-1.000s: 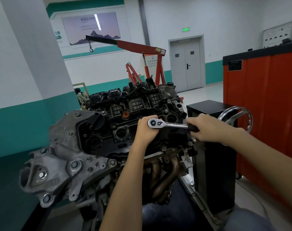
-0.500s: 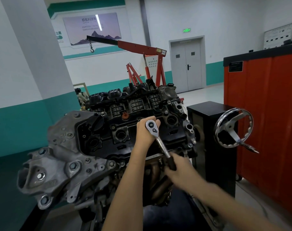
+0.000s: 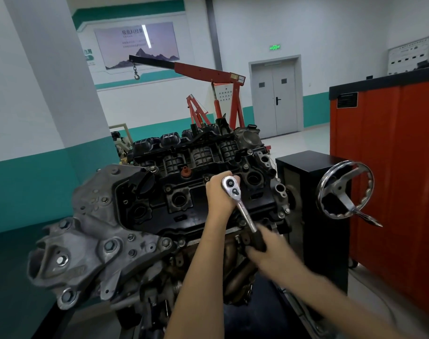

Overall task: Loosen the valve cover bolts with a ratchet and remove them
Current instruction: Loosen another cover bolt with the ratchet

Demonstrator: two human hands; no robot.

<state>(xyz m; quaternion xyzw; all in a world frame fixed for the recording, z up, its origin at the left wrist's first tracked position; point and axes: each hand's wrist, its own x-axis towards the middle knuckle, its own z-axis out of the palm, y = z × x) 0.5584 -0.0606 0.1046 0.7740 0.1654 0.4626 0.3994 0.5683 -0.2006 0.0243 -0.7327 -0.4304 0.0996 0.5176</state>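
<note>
gripping the ratchet [image 3: 243, 208] handle is the right hand [image 3: 269, 252]; left hand [image 3: 218, 198] clasps its head atop the valve cover [image 3: 191, 217].

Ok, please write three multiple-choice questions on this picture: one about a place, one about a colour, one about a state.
1. The left hand is: A, around the head of the ratchet; B, on a tyre; C, on a hammer.
2. The hoist behind the engine is: A, blue; B, red; C, yellow.
3. The right hand: A, lies open; B, grips the ratchet's handle; C, holds a cloth.

Answers: 1 A, its fingers curl round the chrome head. 2 B, its frame is red. 3 B, its fingers wrap the black grip.
</note>
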